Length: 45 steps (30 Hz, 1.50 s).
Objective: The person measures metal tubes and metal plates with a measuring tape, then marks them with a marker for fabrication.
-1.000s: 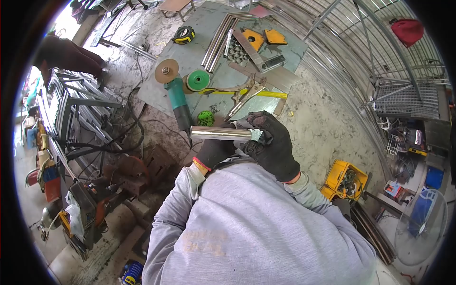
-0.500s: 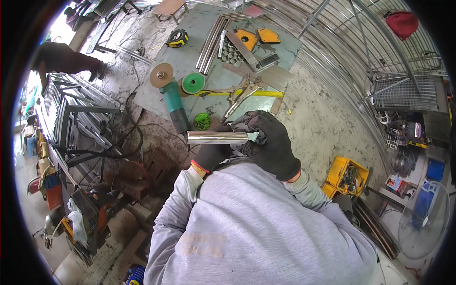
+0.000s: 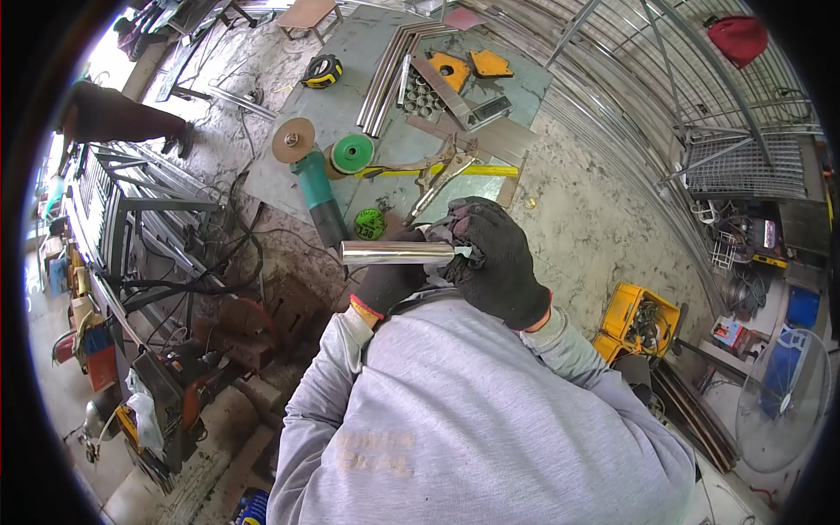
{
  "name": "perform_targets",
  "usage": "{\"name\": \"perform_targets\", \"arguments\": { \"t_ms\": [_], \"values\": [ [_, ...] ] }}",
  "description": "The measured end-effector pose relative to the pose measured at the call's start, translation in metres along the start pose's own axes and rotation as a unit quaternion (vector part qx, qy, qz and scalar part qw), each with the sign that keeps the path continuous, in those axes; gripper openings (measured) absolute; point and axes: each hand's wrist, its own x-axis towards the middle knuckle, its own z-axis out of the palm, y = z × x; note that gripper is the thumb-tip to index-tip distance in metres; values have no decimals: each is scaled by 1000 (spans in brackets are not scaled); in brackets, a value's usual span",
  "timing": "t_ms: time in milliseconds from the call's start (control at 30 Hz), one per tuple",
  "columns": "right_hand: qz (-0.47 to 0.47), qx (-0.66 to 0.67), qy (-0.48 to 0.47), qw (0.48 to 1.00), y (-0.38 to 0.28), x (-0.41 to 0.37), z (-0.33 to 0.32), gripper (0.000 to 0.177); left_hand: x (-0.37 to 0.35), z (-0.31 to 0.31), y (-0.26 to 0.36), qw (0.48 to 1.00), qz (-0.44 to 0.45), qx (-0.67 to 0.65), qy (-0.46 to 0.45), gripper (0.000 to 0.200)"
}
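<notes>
A short shiny metal tube (image 3: 394,253) lies level across the front of my chest. My left hand (image 3: 389,287), in a black work glove with a red and yellow cuff, is closed on it from below and behind. At the tube's right end, the gloved fingers of my right hand (image 3: 494,264) are bunched around the end. A small pale scrap (image 3: 463,251) pokes out between those fingers. Just beyond the hands lie locking pliers (image 3: 444,179), a round green label (image 3: 369,224) and a teal angle grinder (image 3: 315,192).
A metal sheet (image 3: 289,171) on the floor bears a green disc (image 3: 353,152), tape measure (image 3: 323,71), bent tubes (image 3: 391,79) and yellow welding magnets (image 3: 448,72). A yellow toolbox (image 3: 619,317) stands right, near a fan (image 3: 783,402). Metal frames (image 3: 114,219) and a person's leg (image 3: 122,115) are left.
My right fingers have shifted slightly around the tube's end, and less of the pale scrap shows. The tube stays level in my hands; the whole view has moved a little.
</notes>
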Motion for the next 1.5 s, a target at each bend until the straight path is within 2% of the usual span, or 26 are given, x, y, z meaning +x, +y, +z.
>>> {"name": "perform_targets", "arguments": {
  "t_ms": [67,267,367,500,700,767,1000,1100,1167,1367,1500],
  "values": [
    [2,17,9,1000,-1,1,0,36,1,-3,3,999,-26,-21,-19,40],
    [6,4,-1,1000,1,0,0,35,2,-10,13,998,-32,-46,-10,39],
    [8,-10,-5,1000,3,-2,2,34,9,-18,26,1000,-6,-26,-15,38],
    [17,1,-12,1000,2,0,0,34,8,-17,24,998,-32,-32,-38,37],
    [8,23,25,999,1,-3,2,35,5,-14,22,998,-39,-56,-5,38],
    [34,25,-7,999,1,-5,1,38,7,-15,23,998,-42,-40,-23,39],
    [34,32,-10,999,-4,1,-3,39,0,6,-3,999,-13,-50,-4,39],
    [34,40,-2,999,-3,1,-1,39,-3,5,-5,1000,-16,7,-17,37],
    [27,37,-4,999,-3,1,0,38,-3,3,-2,998,-45,-47,-15,35],
    [26,29,9,999,-7,2,-1,35,0,-4,9,994,-85,-64,-34,36],
    [21,29,8,999,-5,0,0,35,-7,0,3,997,-57,-57,-4,38]
  ]
}}
